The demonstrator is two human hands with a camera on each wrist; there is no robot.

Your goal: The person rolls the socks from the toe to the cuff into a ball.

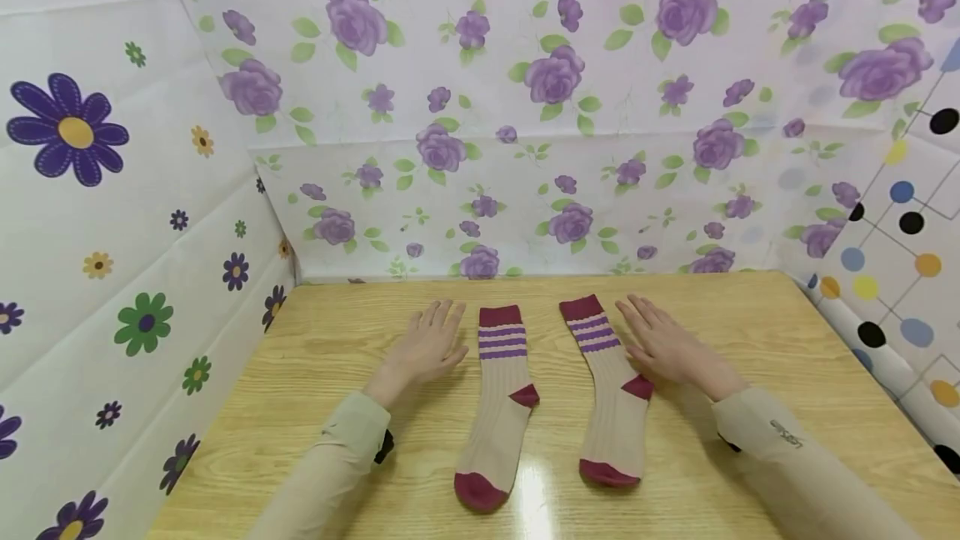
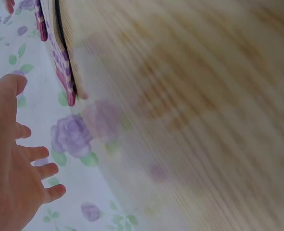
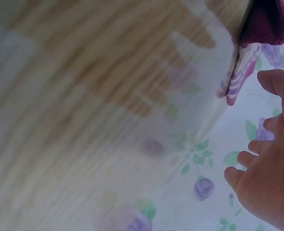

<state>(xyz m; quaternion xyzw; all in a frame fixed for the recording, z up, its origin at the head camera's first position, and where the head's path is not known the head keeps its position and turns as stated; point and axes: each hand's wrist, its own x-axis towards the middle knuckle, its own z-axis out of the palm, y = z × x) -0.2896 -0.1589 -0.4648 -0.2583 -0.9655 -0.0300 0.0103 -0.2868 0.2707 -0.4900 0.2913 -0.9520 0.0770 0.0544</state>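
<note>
Two beige ribbed socks lie flat on the wooden table, each with a maroon cuff, heel and toe and purple stripes below the cuff. The left sock (image 1: 501, 407) lies nearly straight, toe toward me. Slightly tilted, the right sock (image 1: 611, 398) has its cuff leaning left. My left hand (image 1: 426, 347) is just left of the left sock, fingers extended, holding nothing. Close beside the right sock is my right hand (image 1: 671, 348), its fingers also straight and holding nothing; whether it touches the heel I cannot tell. Both wrist views show the hands with spread fingers.
The wooden table (image 1: 330, 332) reaches back to a floral sheet (image 1: 487, 132) with purple roses. A daisy-patterned sheet (image 1: 135, 232) hangs at the left, and a dotted sheet (image 1: 900, 273) stands at the right.
</note>
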